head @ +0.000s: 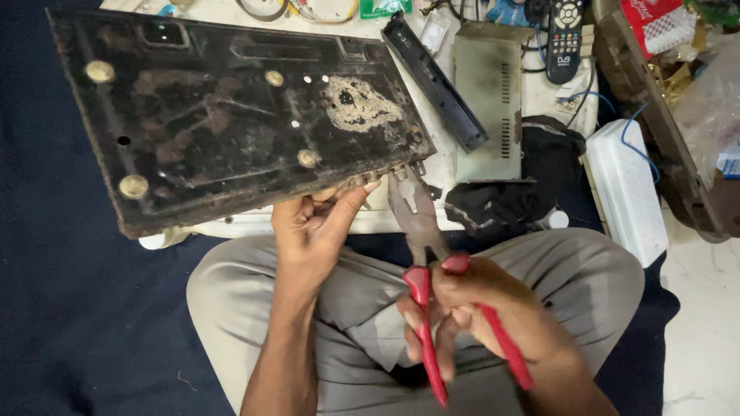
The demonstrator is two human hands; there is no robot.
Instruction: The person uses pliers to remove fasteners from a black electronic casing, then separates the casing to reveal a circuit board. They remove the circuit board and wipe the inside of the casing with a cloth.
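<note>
A dirty black metal chassis point(216, 115) with round feet and a rusty patch lies tilted across a white surface and my lap. My left hand point(316, 223) grips its near edge from below, thumb pressed by the row of connectors point(393, 173). My right hand point(462, 304) holds red-handled pliers point(420, 231), handles apart. The steel jaws sit on a connector at the chassis's near right corner.
A grey metal cover point(489, 100) and a black front strip point(435, 81) lie to the right of the chassis. Beyond are a black cloth bundle point(532, 177), a remote control point(565, 38), a white box point(626, 192) and tangled cables point(297, 9). A dark blue mat point(69, 308) covers the floor.
</note>
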